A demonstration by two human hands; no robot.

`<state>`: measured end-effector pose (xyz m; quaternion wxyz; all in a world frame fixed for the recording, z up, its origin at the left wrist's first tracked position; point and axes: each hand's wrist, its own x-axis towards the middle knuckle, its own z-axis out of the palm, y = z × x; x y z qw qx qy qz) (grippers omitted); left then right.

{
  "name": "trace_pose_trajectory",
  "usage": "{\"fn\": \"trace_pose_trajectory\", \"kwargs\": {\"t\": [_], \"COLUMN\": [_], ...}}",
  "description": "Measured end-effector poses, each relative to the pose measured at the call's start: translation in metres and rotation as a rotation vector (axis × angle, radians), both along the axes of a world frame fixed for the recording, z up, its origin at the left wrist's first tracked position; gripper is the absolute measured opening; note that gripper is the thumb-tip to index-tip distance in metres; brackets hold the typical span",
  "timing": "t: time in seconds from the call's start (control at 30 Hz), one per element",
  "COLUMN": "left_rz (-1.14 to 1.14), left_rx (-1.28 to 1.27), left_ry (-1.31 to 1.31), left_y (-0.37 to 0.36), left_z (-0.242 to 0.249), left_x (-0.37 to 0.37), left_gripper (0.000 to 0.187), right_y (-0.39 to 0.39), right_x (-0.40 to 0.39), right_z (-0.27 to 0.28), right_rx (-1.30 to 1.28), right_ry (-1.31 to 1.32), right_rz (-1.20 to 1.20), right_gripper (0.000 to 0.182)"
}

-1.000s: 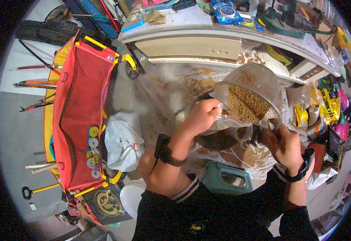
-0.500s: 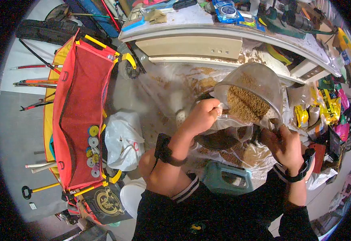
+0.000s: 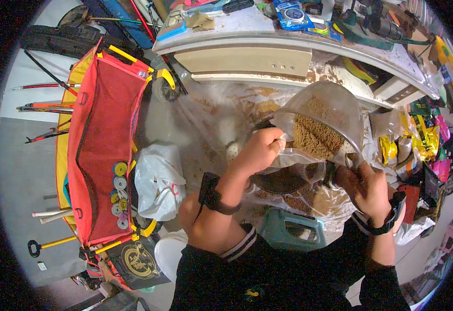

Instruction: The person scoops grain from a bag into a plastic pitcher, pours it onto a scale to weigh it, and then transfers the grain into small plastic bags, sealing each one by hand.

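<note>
— What were the hands doing?
— The right hand [image 3: 367, 187] gripped the tipped clear jug [image 3: 322, 122] of brown grains [image 3: 314, 136]. The left hand [image 3: 260, 150] pinched the plastic bag [image 3: 294, 158] open just under the jug.
— Which step was it?
— Pouring, I think. Next it needed a slow, steady tip.

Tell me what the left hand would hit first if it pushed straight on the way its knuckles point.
Probably the clear bowl of brown granules: the left hand already grips a plastic bag at its rim. Depth is unclear.
</note>
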<state>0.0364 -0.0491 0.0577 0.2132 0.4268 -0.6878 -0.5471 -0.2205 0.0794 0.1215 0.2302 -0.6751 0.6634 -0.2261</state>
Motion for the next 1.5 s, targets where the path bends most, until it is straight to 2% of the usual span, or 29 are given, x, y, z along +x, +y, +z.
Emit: {"fn": "trace_pose_trajectory", "kwargs": {"t": [0.77, 1.07, 1.17, 1.23, 1.3, 1.4, 1.43, 1.5], "left_rz": [-0.049, 0.009, 0.003, -0.012, -0.027, -0.006, -0.019, -0.034], "left_rx": [-0.065, -0.124, -0.017, -0.039, -0.061, -0.090, -0.030, 0.032], "left_ry": [-0.039, -0.026, -0.046, -0.050, -0.054, -0.035, -0.053, -0.071], "left_y": [-0.001, 0.001, 0.001, 0.000, 0.000, 0.001, 0.001, 0.003], "left_z": [-0.006, -0.002, 0.002, 0.000, -0.005, -0.008, -0.007, -0.006], "left_x": [0.003, 0.002, 0.003, 0.005, 0.006, 0.007, 0.007, 0.008], "left_gripper": [0.015, 0.014, 0.014, 0.013, 0.012, 0.012, 0.012, 0.012], "right_y": [0.001, 0.001, -0.001, -0.003, -0.005, -0.004, -0.004, -0.005], "right_x": [0.001, 0.000, 0.002, 0.003, 0.005, 0.004, 0.005, 0.009], "right_z": [-0.004, -0.002, 0.001, 0.002, -0.002, -0.012, -0.013, -0.011], "right_rx": [-0.006, 0.018, 0.047, 0.065, 0.178, 0.141, 0.140, 0.154], "right_ry": [-0.026, -0.011, -0.035, -0.040, -0.250, -0.402, -0.400, -0.579], "right_rz": [0.005, 0.009, -0.004, -0.006, -0.103, -0.145, -0.145, -0.246], "right_gripper": [0.035, 0.034, 0.032, 0.030, 0.028, 0.027, 0.027, 0.028]}}
